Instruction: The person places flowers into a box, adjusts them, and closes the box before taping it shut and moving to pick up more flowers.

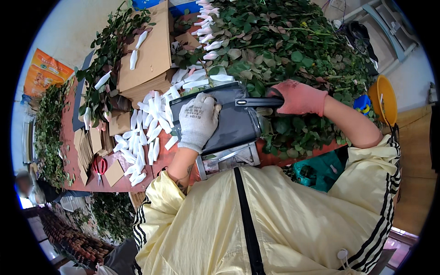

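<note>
My left hand, in a whitish work glove, lies on a dark grey wrapping sheet with its fingers bent and pressed against it. The sheet is folded over a metal stand at the table's near edge; what it encloses is hidden. In a pinkish-red glove, my right hand grips a black stapler. The stapler's front end reaches across the sheet's right part, a short way from my left hand. White foam net sleeves lie heaped left of the sheet.
Leafy rose stems cover the table's far right, with sleeved buds along their left side. Stacked cardboard sheets stand behind. Red-handled scissors lie at left. A yellow basin stands at right, above a green bag.
</note>
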